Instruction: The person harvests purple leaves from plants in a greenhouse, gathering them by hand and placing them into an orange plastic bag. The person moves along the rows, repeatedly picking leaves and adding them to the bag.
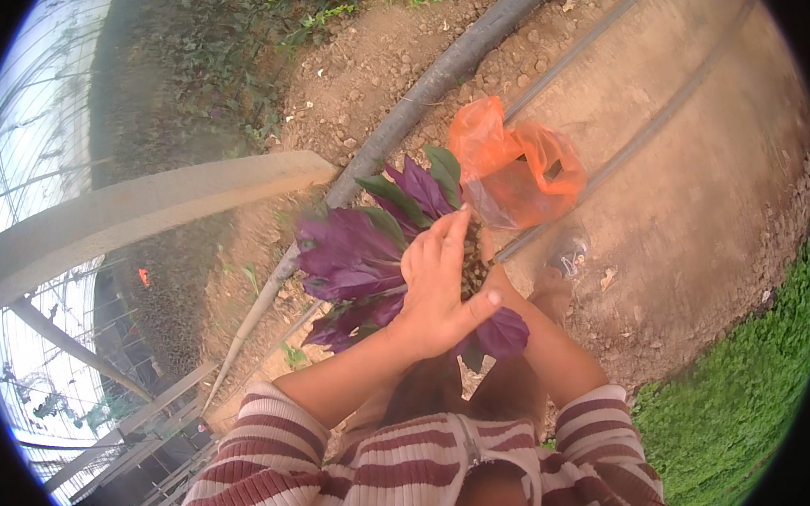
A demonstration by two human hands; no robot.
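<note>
A thick bunch of leafy stems with purple and green leaves (353, 253) is held in front of me, its cut stem ends facing right. My left hand (442, 285) lies over the bunch near the stem ends, with its fingers extended and thumb apart; it touches the bunch. My right hand (492, 258) is mostly hidden behind the bunch and seems to support it from beneath, though its grip does not show fully. Just beyond the stem ends, an orange plastic bag (553, 174) lies on the ground, its handles upward.
A grey pipe (430, 91) and thin rails (648, 127) cross the bare soil. A pale post (165, 198) stands at left beside dark plants (219, 62). Low green plants (740, 385) grow at lower right. My shoe (572, 257) is beside a rail.
</note>
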